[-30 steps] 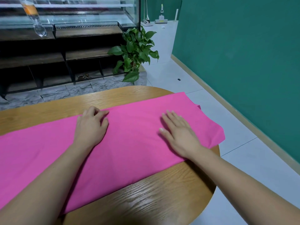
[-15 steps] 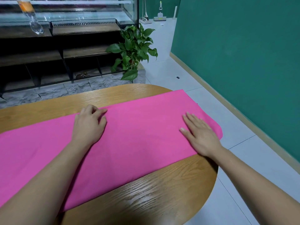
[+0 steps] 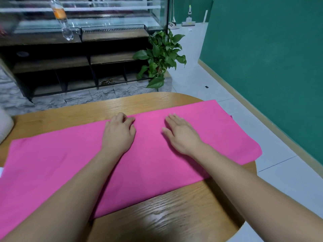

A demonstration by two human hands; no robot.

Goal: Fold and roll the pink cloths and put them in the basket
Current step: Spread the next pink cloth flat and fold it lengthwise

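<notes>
Shows one pink cloth [image 3: 157, 172] flat on the wooden table [image 3: 174, 217], long axis slanting near-left to far-right, right end overhanging the rim, under two hands: left hand [image 3: 118, 135] with fingers curled at its far edge, grip unclear; right hand [image 3: 182, 137] palm-down mid-cloth, fingers straight, slightly apart.

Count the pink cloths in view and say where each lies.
1. The pink cloth lies spread across the wooden table, its right end overhanging the edge. More may lie hidden beneath it.
</notes>
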